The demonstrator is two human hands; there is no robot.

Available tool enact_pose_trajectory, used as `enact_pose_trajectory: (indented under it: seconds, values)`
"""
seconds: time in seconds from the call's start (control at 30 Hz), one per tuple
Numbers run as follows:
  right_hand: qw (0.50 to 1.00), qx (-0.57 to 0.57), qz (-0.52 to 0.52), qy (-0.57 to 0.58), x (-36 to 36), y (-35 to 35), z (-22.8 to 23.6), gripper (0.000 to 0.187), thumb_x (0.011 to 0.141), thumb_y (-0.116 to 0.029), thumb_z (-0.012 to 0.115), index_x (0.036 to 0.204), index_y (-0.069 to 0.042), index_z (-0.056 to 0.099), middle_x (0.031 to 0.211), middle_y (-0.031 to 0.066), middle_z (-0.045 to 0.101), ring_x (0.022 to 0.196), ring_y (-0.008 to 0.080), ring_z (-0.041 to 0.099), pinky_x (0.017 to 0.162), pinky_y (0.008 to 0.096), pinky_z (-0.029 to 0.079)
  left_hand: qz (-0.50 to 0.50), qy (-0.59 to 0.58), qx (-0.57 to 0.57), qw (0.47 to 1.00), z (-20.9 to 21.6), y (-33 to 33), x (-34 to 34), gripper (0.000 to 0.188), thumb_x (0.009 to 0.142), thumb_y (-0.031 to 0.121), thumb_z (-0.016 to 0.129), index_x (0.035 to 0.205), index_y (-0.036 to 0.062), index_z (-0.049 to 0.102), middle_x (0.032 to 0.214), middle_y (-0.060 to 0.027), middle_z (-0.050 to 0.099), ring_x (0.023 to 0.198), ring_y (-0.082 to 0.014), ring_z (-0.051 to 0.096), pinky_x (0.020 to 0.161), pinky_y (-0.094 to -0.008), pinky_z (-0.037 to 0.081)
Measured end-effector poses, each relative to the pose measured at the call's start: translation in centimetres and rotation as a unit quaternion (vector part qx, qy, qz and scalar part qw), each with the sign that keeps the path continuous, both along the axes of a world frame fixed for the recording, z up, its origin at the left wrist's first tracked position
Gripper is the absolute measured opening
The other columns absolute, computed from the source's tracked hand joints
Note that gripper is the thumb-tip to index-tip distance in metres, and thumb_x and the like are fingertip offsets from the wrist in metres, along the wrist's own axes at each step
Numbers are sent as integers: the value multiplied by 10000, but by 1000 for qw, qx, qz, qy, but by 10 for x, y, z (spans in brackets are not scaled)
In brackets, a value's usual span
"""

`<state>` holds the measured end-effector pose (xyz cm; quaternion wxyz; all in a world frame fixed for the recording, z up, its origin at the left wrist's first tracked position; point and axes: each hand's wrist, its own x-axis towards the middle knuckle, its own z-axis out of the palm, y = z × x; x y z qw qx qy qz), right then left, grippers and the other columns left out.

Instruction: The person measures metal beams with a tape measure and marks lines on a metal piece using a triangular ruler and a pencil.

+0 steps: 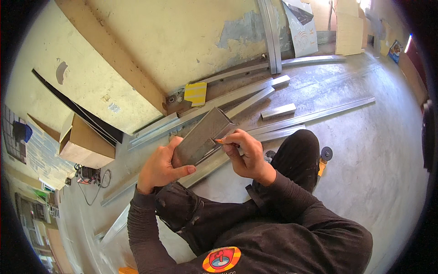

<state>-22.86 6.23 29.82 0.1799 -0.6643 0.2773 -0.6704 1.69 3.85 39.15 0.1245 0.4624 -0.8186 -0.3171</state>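
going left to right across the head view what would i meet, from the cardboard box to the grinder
Open cardboard box → left hand → held metal tube → right hand → yellow grinder with a disc

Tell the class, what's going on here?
A seated person's left hand grips a short grey metal tube. The right hand pinches a small orange pencil-like tool, its tip at or very near the tube. Long metal bars lie on the floor, and a yellow tool with a round disc sits beyond the right knee.
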Motion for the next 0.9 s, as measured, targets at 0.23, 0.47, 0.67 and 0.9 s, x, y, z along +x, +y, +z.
enact_pose_trajectory:
  seconds: [0.23,0.47,0.67,0.9]
  values:
    - [1000,-11,-15,9,-4,-3,0,173,817,98,626,956,-3,607,821,132,642,674,279,577,612,338,470,-7,22,3,1000,-3,0,0,718,736,419,825,1242,35,491,546,-52,545,495,-111,525,508,-257,415]
    - [988,75,-122,50,-13,-7,-46,156,827,51,642,974,0,640,815,128,636,726,281,612,653,338,492,-17,16,-31,999,-9,-4,8,722,737,422,824,1241,30,486,537,-47,518,487,-118,508,504,-260,412]
    - [990,40,-120,69,9,-7,-31,278,796,-24,724,1038,14,593,1012,180,596,917,337,607,775,374,500,-12,4,-9,1000,0,-3,1,700,749,440,808,1219,17,509,542,-62,538,480,-135,529,489,-287,411]
    - [995,95,-12,36,8,4,-45,346,773,-40,745,1057,10,554,1011,179,554,895,344,585,776,378,489,0,58,-39,998,-14,-6,31,706,787,633,696,1127,31,549,606,-95,583,547,-256,592,533,-314,442]
